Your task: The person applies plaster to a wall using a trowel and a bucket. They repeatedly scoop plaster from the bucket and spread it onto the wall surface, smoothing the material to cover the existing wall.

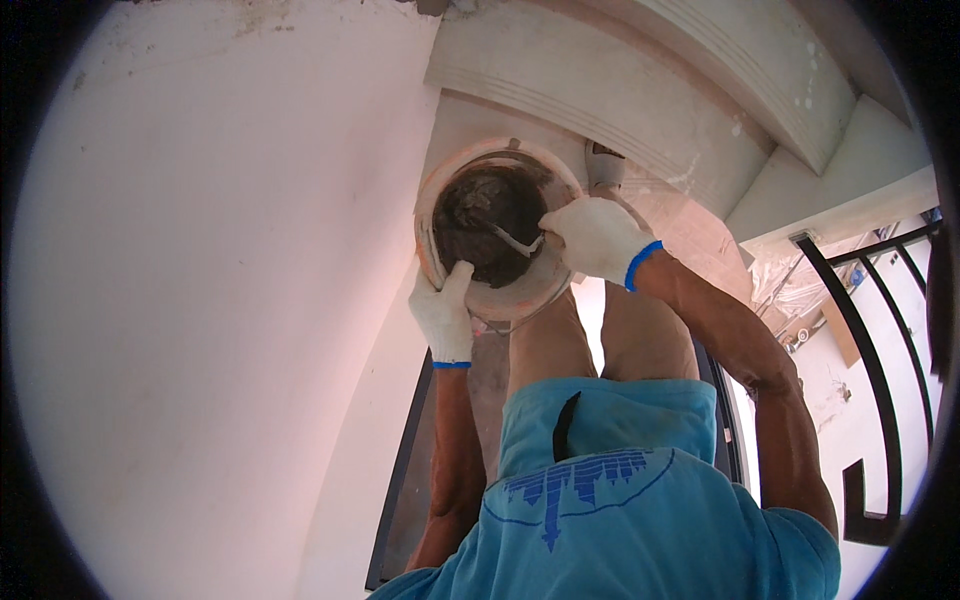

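Observation:
A round bucket (pixel 540 294) with a pale, smeared rim stands in front of me, its mouth facing up. Dark grey wet mortar (pixel 482 200) lies inside. My left hand (pixel 443 315), in a white knit glove with a blue cuff, grips the near left of the rim, thumb over the edge. At the right side of the bucket my right hand (pixel 603 238), gloved alike, is closed on what looks like a trowel (pixel 517 243). Only its thin bent shank shows clearly; the handle is hidden in the glove, and the blade cannot be made out against the mortar.
Pale stone stair steps (pixel 600 95) curve up beyond the bucket. A plain white wall (pixel 220 280) runs along the left. To the right is a black metal railing (pixel 868 350), with plastic sheeting (pixel 790 270) lower down behind it. A shoe (pixel 604 165) shows beside the bucket.

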A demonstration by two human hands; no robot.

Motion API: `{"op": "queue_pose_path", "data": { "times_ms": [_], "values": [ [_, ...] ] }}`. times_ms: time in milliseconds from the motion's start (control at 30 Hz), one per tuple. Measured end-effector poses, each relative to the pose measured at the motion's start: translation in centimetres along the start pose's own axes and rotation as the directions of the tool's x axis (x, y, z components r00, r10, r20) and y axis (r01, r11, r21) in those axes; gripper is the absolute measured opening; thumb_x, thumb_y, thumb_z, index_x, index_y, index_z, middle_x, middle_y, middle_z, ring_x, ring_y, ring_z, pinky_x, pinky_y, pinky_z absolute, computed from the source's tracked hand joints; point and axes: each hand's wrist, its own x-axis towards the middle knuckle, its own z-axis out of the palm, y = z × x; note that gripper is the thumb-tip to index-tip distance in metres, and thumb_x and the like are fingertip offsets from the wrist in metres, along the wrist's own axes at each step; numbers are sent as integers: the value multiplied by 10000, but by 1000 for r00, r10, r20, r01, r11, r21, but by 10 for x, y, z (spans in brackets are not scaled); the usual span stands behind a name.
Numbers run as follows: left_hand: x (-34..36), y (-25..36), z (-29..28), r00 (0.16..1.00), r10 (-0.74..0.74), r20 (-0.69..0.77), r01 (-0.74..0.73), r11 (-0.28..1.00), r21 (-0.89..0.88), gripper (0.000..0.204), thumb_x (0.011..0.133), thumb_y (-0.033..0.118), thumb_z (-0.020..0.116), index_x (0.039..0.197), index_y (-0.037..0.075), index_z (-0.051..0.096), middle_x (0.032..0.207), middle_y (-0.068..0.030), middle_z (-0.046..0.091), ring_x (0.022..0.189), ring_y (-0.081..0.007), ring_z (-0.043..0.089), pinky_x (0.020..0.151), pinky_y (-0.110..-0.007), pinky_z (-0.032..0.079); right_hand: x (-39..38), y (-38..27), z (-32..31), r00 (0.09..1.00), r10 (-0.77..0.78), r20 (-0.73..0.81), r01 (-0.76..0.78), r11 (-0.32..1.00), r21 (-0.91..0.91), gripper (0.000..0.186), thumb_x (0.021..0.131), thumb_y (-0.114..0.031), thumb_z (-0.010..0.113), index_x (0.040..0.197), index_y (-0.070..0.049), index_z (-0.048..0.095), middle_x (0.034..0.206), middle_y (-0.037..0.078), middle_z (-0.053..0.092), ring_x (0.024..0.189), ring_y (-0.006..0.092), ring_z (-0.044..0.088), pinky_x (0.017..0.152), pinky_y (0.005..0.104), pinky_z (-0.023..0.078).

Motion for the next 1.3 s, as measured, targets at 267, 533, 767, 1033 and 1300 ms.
{"op": "queue_pose_path", "data": {
  "times_ms": [267,533,767,1033,1300],
  "values": [
    [-3,14,-1,995,-92,25,89,990,107,450,910,165,767,1248,-120,681,1128,-119,744,1005,-189,673,900,-330,538,15,2,18,1000,14,8,-14,999,41,301,916,-199,609,1123,-99,803,1051,196,769,967,396,741,893,508,585],
    [2,3,-7,999,8,32,-14,986,168,439,907,175,768,1223,-120,691,1098,-112,750,995,-184,669,894,-335,539,27,3,31,997,-48,-59,53,995,88,243,900,-200,636,1003,-60,806,977,219,762,961,430,732,902,538,574],
    [5,-2,-11,999,-4,37,1,997,81,450,897,155,778,1242,-116,682,1115,-108,741,988,-186,668,896,-329,539,38,-2,33,997,-74,-2,73,984,165,292,863,-217,655,1045,-50,811,1014,224,757,977,425,720,911,509,568],
    [2,17,-8,998,-54,37,51,996,69,465,893,153,792,1253,-118,680,1127,-112,737,997,-182,670,889,-328,545,37,0,34,975,-212,-65,222,922,319,342,835,-258,684,1076,-56,817,999,221,764,920,440,730,880,527,568],
    [4,-11,-17,998,-37,43,40,997,-67,403,922,105,768,1251,-113,685,1131,-98,728,1017,-157,648,913,-311,527,-15,27,-45,928,-5,374,-200,839,506,417,877,-137,655,1269,-42,761,773,92,693,618,150,628,568,319,530]
  ]
}}
